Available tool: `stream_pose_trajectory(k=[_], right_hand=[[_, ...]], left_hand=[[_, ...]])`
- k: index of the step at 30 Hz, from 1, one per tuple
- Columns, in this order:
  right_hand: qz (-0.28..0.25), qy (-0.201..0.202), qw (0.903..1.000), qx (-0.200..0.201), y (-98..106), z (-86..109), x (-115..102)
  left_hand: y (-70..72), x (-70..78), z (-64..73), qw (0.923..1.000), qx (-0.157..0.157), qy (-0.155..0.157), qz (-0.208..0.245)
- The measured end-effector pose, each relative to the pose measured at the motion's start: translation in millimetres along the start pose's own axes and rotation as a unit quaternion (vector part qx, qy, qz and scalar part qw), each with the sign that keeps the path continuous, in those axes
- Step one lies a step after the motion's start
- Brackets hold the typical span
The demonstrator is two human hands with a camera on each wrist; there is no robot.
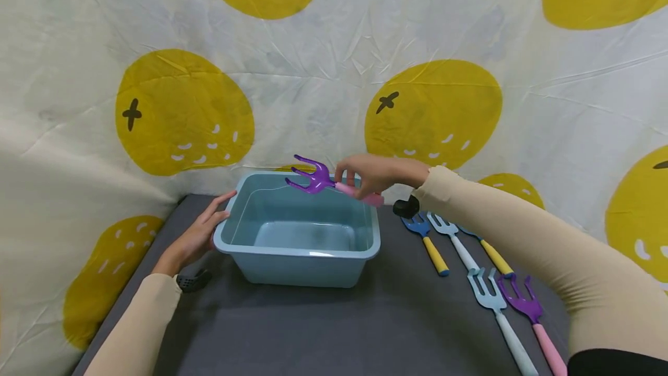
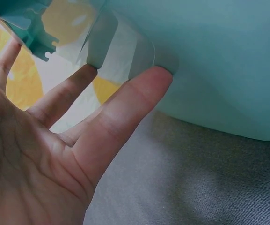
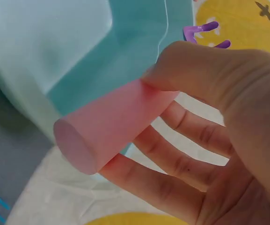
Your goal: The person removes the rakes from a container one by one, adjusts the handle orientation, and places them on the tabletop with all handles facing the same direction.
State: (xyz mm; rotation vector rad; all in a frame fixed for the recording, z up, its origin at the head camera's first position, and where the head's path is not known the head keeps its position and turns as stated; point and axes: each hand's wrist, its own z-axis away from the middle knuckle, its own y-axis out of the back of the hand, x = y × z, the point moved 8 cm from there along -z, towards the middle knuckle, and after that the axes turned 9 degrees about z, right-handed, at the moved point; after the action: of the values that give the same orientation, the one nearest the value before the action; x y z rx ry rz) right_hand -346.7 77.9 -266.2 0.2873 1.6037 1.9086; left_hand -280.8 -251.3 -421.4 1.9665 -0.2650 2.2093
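A hand cultivator with purple prongs (image 1: pixel 313 179) and a pink handle (image 3: pixel 111 124) hangs above the back right of a light blue plastic basin (image 1: pixel 297 254). My right hand (image 1: pixel 370 173) grips it by the handle, thumb on one side and fingers on the other. The prongs point left over the basin's opening. At the basin's left side, my left hand (image 1: pixel 200 231) touches the rim and outer wall with its fingers. Those fingers are spread and fairly straight in the left wrist view, fingertips (image 2: pixel 160 79) against the blue plastic.
Several more hand forks lie on the dark grey cloth (image 1: pixel 396 318) to the right: one with a yellow handle (image 1: pixel 435 257), a pale blue fork (image 1: pixel 490 297) and a purple one with a pink handle (image 1: pixel 527 306). A lemon-patterned curtain (image 1: pixel 313 103) hangs close behind the basin.
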Motion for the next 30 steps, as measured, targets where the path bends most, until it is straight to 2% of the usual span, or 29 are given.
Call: stream_pose_trajectory(k=[4,7,13,18,25,30], right_hand=[[-0.045,-0.010,0.9983,0.036,1.8,25.7,11.5],[-0.079,-0.032,0.9950,0.051,-0.3,46.1,22.4],[-0.134,-0.071,0.9857,0.074,-14.0,88.3,43.6],[-0.174,-0.099,0.9750,0.096,-35.3,122.9,60.7],[-0.210,-0.081,0.9610,0.161,-69.6,172.4,82.6],[-0.268,-0.110,0.9425,0.167,-108.1,198.4,95.3]], left_hand=[[0.3,-1.5,-2.5,1.0000,0.002,0.003,-0.002],[1.4,-2.6,-3.8,1.0000,0.006,0.004,-0.003],[3.0,-2.9,-2.0,0.9999,0.006,-0.004,-0.010],[3.0,-6.2,2.1,0.9999,0.003,0.000,-0.012],[-1.4,-5.0,1.9,0.9999,-0.009,-0.007,-0.010],[-1.2,-1.9,1.9,0.9997,-0.008,-0.013,-0.017]])
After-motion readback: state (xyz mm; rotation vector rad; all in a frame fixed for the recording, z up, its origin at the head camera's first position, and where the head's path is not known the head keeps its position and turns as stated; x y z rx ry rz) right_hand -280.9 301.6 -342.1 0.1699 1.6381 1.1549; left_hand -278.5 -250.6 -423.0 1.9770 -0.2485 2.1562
